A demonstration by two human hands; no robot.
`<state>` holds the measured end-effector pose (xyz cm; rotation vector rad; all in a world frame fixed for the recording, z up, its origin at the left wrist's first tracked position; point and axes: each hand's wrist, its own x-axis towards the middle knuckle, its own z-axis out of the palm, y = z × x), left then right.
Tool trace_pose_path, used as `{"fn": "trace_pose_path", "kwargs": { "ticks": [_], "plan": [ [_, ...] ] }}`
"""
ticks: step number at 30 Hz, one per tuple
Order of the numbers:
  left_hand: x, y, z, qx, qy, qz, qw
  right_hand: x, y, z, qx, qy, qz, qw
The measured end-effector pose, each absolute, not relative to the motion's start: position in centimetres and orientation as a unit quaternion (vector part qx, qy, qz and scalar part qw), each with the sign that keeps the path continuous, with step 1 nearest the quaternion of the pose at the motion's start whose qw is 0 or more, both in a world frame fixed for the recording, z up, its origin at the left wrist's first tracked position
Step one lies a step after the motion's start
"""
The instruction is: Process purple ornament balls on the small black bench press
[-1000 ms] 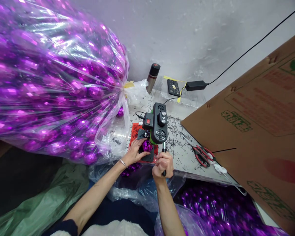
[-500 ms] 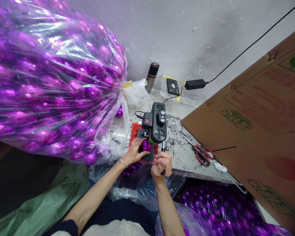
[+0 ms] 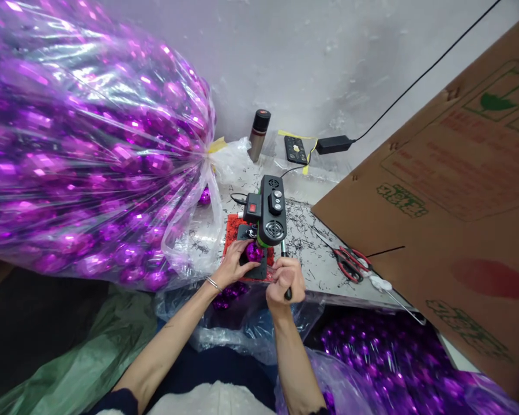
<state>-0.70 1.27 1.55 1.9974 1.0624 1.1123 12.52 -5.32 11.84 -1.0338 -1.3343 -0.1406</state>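
Observation:
A purple mirror-faceted ball [image 3: 254,252] sits on the dark base plate [image 3: 256,272] of a small black bench press machine [image 3: 273,210]. My left hand [image 3: 234,264] has its thumb and fingers closed around the ball from the left. The ball's upper part is close under the machine's head; whether they touch is hidden. My right hand [image 3: 285,281] is wrapped around the black-gripped lever [image 3: 288,294] at the machine's front right. Beneath the base lies a red mat [image 3: 232,227] strewn with thin black scraps.
At left bulges a tied clear bag of purple balls [image 3: 125,155]. A cardboard box [image 3: 436,190] leans at right, beside red-handled scissors [image 3: 352,264]. Behind stand a thermos [image 3: 258,134], a phone [image 3: 294,150] and a power adapter [image 3: 335,144]. More purple balls [image 3: 372,357] lie below the table edge.
The whole view has shifted slightly, so the scene sits a little further left. My right hand and the lever end appear slightly further right relative to the machine. My left hand keeps the ball.

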Motion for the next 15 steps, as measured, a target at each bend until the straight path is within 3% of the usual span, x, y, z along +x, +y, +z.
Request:
{"fn": "trace_pose_path", "kwargs": {
  "ticks": [5,11,15],
  "plan": [
    [-1.4,-0.7,2.0,0.77,0.392,0.43,0.263,12.0,-5.4,16.0,-0.491,-0.554,-0.013,0.672],
    [-4.4,-6.6,2.2,0.854,0.292,0.402,0.155,11.6,-6.0,14.7,-0.508,-0.568,-0.03,0.647],
    [-5.8,-6.3,3.7,0.866,0.285,0.393,0.125,11.7,-6.1,14.0,-0.502,-0.57,-0.039,0.65]
  ]
}}
